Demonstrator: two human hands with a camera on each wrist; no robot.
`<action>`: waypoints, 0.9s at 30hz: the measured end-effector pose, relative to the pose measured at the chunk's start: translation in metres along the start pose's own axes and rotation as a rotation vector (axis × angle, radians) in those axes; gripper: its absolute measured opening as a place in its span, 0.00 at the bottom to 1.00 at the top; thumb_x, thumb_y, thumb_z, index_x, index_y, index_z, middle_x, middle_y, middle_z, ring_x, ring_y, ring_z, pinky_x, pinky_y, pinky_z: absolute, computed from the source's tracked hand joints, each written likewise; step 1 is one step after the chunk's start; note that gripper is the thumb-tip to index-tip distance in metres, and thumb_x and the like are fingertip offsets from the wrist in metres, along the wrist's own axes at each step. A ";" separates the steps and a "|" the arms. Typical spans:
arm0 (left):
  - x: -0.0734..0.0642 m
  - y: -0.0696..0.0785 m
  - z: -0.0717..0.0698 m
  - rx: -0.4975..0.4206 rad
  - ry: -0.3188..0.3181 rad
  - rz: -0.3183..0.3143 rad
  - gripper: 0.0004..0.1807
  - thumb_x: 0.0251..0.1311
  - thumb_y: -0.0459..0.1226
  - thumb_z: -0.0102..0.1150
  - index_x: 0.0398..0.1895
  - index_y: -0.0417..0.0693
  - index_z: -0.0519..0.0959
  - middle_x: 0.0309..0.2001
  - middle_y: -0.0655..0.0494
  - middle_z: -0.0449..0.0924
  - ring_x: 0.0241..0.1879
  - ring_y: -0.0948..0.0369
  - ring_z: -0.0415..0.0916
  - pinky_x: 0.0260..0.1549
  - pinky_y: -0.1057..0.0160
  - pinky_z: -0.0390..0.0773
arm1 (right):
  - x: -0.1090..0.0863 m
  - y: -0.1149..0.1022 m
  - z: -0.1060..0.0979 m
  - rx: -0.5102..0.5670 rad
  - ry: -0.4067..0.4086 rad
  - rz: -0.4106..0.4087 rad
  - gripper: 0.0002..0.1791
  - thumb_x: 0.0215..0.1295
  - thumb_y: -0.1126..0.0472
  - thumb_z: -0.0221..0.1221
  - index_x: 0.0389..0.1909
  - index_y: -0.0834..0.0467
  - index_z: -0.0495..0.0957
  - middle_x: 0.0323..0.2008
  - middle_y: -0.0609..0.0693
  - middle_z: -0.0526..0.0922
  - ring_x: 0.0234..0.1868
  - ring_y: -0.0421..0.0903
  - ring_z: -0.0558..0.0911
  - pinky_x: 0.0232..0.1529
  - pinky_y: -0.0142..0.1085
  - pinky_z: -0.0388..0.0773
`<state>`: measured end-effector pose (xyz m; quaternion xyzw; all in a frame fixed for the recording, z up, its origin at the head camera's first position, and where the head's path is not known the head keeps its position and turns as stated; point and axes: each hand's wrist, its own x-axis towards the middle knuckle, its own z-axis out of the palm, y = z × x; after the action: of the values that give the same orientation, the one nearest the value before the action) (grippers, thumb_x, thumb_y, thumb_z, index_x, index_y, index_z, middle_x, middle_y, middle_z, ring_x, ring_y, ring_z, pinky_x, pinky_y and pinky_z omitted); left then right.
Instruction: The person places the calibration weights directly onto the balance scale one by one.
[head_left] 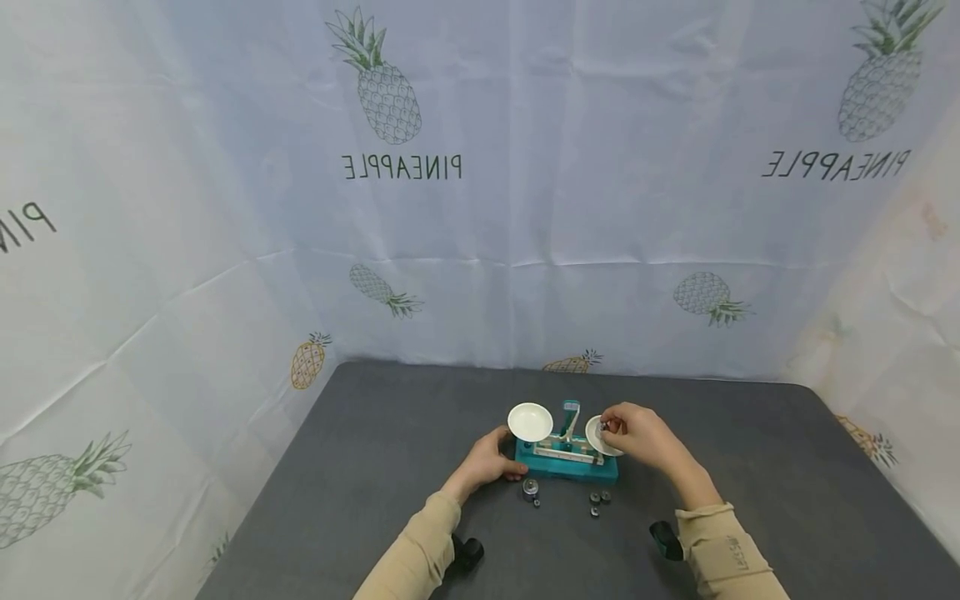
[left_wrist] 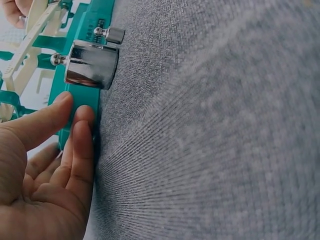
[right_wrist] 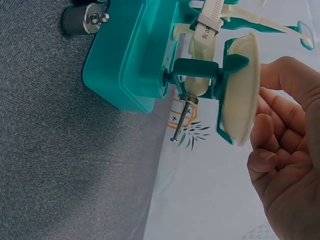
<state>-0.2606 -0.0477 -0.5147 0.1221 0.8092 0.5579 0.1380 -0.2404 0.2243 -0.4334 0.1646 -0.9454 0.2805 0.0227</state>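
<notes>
A teal balance scale point(head_left: 566, 469) with two cream pans stands on the dark table. My left hand point(head_left: 486, 460) holds the left end of its base, thumb at the front, below the left pan point(head_left: 530, 422). Over the right pan point(head_left: 592, 435), my right hand point(head_left: 637, 432) pinches a small metal weight point(head_left: 603, 426). That weight is hidden behind the pan in the right wrist view, where curled fingers point(right_wrist: 265, 132) show beside the pan's rim. In the left wrist view a large chrome weight point(left_wrist: 92, 65) and a smaller weight point(left_wrist: 115, 35) stand along the base.
Three small weights point(head_left: 595, 498) form a group in front of the scale's right half. Behind the table point(head_left: 420, 417) hangs a pale pineapple-print curtain point(head_left: 600, 208). Black devices point(head_left: 467, 553) sit at both wrists.
</notes>
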 end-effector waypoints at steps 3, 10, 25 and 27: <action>0.001 0.000 0.001 0.002 -0.003 -0.007 0.34 0.44 0.29 0.70 0.57 0.36 0.68 0.28 0.47 0.80 0.19 0.63 0.77 0.21 0.63 0.79 | 0.001 0.001 0.001 -0.007 -0.001 0.026 0.10 0.58 0.62 0.60 0.40 0.62 0.80 0.28 0.48 0.76 0.27 0.40 0.69 0.26 0.31 0.69; 0.002 0.002 0.000 -0.012 -0.022 -0.014 0.37 0.45 0.29 0.69 0.61 0.35 0.65 0.29 0.47 0.79 0.19 0.63 0.76 0.21 0.63 0.79 | 0.002 0.002 0.002 0.002 -0.005 0.021 0.10 0.59 0.62 0.59 0.40 0.62 0.79 0.29 0.48 0.76 0.28 0.41 0.70 0.26 0.32 0.70; 0.004 0.002 0.001 -0.002 -0.037 -0.053 0.44 0.45 0.28 0.68 0.67 0.32 0.58 0.28 0.45 0.80 0.19 0.63 0.76 0.22 0.62 0.80 | -0.014 0.003 0.000 -0.025 0.082 -0.041 0.16 0.62 0.57 0.60 0.46 0.61 0.78 0.27 0.45 0.74 0.23 0.34 0.66 0.21 0.29 0.65; 0.005 0.002 0.000 -0.004 -0.035 -0.063 0.45 0.45 0.28 0.68 0.68 0.32 0.57 0.26 0.46 0.81 0.19 0.63 0.76 0.22 0.62 0.80 | -0.017 0.003 -0.001 -0.024 0.101 -0.055 0.15 0.62 0.58 0.60 0.46 0.61 0.78 0.27 0.44 0.74 0.22 0.33 0.66 0.20 0.29 0.65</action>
<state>-0.2647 -0.0452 -0.5130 0.1058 0.8091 0.5526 0.1698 -0.2250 0.2321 -0.4360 0.1758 -0.9415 0.2763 0.0798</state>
